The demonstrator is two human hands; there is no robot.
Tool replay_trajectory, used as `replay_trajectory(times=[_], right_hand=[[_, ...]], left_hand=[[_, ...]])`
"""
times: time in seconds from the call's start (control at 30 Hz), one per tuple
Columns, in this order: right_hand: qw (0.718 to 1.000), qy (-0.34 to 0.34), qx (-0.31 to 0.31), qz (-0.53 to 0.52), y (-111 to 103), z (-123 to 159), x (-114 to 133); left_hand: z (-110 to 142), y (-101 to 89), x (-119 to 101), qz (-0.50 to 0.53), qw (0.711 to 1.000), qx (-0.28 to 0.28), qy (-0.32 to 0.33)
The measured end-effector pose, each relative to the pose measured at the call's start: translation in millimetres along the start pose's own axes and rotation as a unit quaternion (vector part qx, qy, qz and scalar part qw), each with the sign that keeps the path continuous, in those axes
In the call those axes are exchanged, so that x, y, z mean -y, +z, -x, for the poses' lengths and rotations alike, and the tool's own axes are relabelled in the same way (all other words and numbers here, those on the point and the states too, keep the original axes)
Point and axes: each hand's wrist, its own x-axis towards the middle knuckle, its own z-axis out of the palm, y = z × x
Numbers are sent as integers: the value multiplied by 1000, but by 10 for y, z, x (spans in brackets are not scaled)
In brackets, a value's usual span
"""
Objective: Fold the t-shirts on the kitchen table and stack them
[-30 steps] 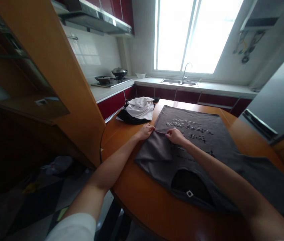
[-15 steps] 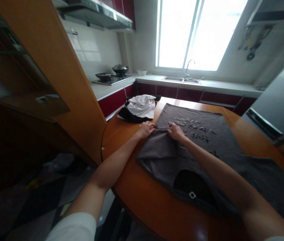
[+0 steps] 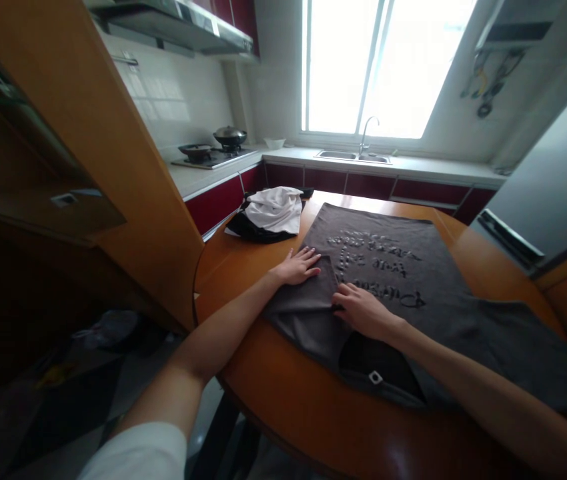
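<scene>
In the head view, a dark grey T-shirt (image 3: 403, 273) lies spread flat on a rounded wooden table (image 3: 313, 413), its neck opening with a small white label toward the person and its pale printed lettering facing up, reading upside down from here. The shirt's near left sleeve is folded in over the body, making a straight edge that runs away from the person. The left hand (image 3: 299, 265) rests open and flat, palm down, on that folded edge at the shirt's left side, fingers spread and pointing to the right, gripping nothing. The right hand (image 3: 363, 310) lies just beside it, nearer the person, pressed on the cloth above the collar with the fingers bent a little; whether it pinches the fabric or only presses on it I cannot tell. The two hands are near each other but not touching. At the far left of the table, apart from the grey shirt, sits a heap of clothes, a white garment (image 3: 276, 208) on top of a black one (image 3: 251, 230). Beyond the table a counter with red cabinet fronts runs under a bright window (image 3: 383, 67), with a sink and tap (image 3: 363, 143) in it, and a stove (image 3: 211, 157) carrying two pans stands on the left stretch.
</scene>
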Motion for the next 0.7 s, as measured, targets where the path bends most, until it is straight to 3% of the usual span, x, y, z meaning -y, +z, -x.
replay_trajectory(times=[0.27,0.53,0.6,0.7], right_hand=[[993,-33,-52,101,28,8,-38],[993,-27,-62,92,26,59,-25],[993,-5,-97,70,49,67,-22],[989,7,-149,24,71,65,-20]], left_hand=[[20,-50,-25,-14,1000,-5,-5],[-31,-10,46,-41,999,-9,0],[-17,-59,28,-53,998,-39,10],[15,-147,-41,-66,989,-131,26]])
